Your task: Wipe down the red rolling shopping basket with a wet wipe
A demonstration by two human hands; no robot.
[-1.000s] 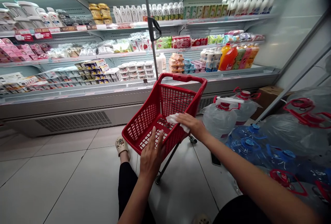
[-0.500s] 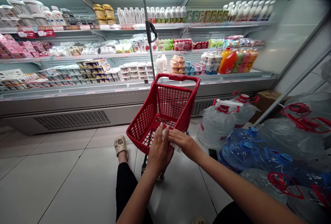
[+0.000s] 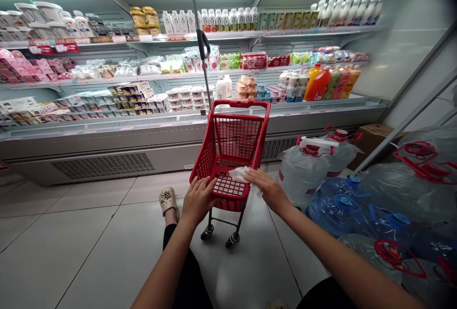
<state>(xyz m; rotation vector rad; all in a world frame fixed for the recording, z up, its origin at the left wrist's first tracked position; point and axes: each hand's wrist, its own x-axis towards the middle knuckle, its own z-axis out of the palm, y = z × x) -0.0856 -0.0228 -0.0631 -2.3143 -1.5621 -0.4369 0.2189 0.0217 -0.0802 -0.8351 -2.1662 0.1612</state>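
Observation:
A small red plastic shopping cart [image 3: 240, 114] stands in front of me, its basket facing my way. My left hand [image 3: 198, 199] grips the near left corner of the basket rim, fingers curled over the edge. In my right hand [image 3: 267, 189] is a crumpled white tissue [image 3: 240, 174], pinched by the fingertips and hanging over the right side of the basket. Part of the tissue is hidden behind the fingers. The two hands are apart, one on each side of the basket's near end.
An open refrigerated display [image 3: 117, 149] with stocked shelves runs behind the cart. Large water jugs [image 3: 303, 171] and blue bottles [image 3: 333, 209] crowd the right side. My foot in a beige clog [image 3: 167, 200] rests on the tiled floor [image 3: 89, 247] left of the cart.
My hands, close together around the tissue before, have separated. The left moved onto the basket's left rim; the right carries the tissue over the right side. The cart has turned to face me more squarely.

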